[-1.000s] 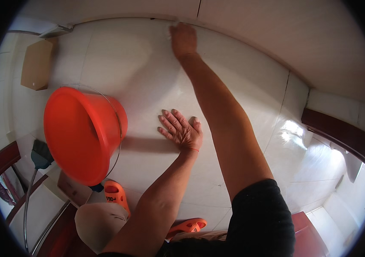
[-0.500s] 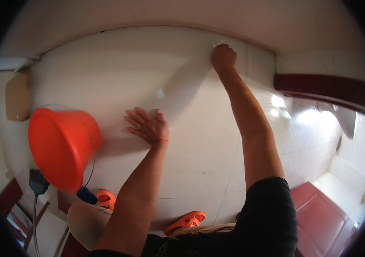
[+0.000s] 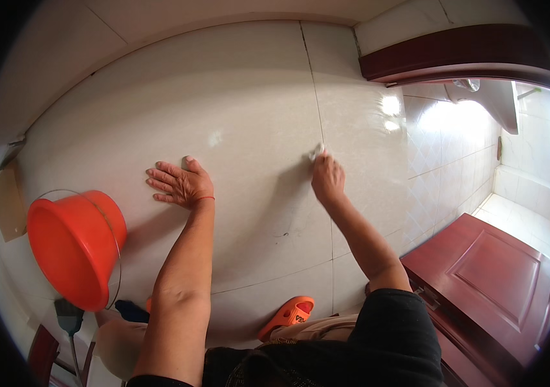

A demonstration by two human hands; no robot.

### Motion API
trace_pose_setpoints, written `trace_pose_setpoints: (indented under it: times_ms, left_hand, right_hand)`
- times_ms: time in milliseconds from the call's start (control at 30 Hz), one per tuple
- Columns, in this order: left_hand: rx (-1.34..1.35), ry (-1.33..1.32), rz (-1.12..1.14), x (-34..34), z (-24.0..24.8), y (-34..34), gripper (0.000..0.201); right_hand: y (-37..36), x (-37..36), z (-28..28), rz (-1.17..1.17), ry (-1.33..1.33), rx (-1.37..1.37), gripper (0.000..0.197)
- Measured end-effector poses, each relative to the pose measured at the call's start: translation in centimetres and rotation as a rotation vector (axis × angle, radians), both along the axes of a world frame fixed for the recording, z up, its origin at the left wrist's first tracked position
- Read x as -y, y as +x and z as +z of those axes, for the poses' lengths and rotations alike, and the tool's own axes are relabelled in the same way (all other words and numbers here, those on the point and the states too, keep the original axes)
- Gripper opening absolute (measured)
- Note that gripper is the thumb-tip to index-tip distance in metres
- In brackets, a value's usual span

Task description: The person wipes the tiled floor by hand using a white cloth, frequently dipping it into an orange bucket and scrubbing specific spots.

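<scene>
My left hand (image 3: 181, 182) lies flat on the pale floor tiles (image 3: 249, 193), fingers spread and nothing in it; an orange band circles its wrist. My right hand (image 3: 329, 175) is closed around a small white piece (image 3: 317, 151) like a wad of tissue or cloth, most of it hidden by the fingers. That piece is down at the floor, beside a dark tile joint (image 3: 318, 109). Left of my left hand stands an orange-red bucket (image 3: 72, 248) with a thin wire handle, its mouth tilted toward the view.
A broom or brush head (image 3: 68, 316) and a dark blue object (image 3: 132, 311) are near the bucket. A cardboard-coloured piece (image 3: 9, 201) leans at the far left. An orange slipper (image 3: 288, 316) is below me. At right are a dark red door (image 3: 481, 284) and a doorway to a tiled room.
My right hand has drawn back from near the far wall toward me, still holding the white piece. My left hand remains flat on the floor. The head view has shifted.
</scene>
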State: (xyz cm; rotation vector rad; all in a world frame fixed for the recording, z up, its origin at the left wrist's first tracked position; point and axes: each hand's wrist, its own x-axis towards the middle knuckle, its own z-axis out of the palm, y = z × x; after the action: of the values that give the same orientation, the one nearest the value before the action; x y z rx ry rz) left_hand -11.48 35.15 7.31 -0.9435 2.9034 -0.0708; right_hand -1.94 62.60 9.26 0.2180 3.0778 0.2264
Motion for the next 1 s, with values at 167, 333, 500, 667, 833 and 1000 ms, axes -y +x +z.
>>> trace_pose_setpoints:
  times_ms: [167,333,500,667,833,1000]
  left_hand:
    - [-0.012,-0.011,-0.003,0.2,0.0,0.1,0.077]
    - [-0.008,0.039,0.004,-0.5,-0.1,-0.1,0.077]
    - [-0.022,0.065,0.003,-0.7,0.2,-0.2,0.077]
    - [-0.01,0.019,0.01,0.1,0.0,-0.1,0.077]
    - [-0.032,-0.005,-0.004,0.1,-0.1,0.0,0.077]
    - [-0.054,0.02,-0.007,-0.5,-0.9,-0.1,0.077]
  right_hand:
    - [0.5,-0.6,4.9,0.06,-0.279,0.141,0.012]
    - [-15.7,-8.7,1.2,-0.082,-0.336,-0.362,0.017]
    - [-22.9,-11.7,-0.4,-0.671,-0.39,-0.145,0.022]
    - [-14.8,0.0,-2.7,-0.003,-0.344,-0.152,0.008]
    - [-12.3,1.1,-1.0,0.101,-0.777,-0.07,0.013]
    - [-23.4,-4.0,-1.4,-0.281,-0.675,-0.221,0.021]
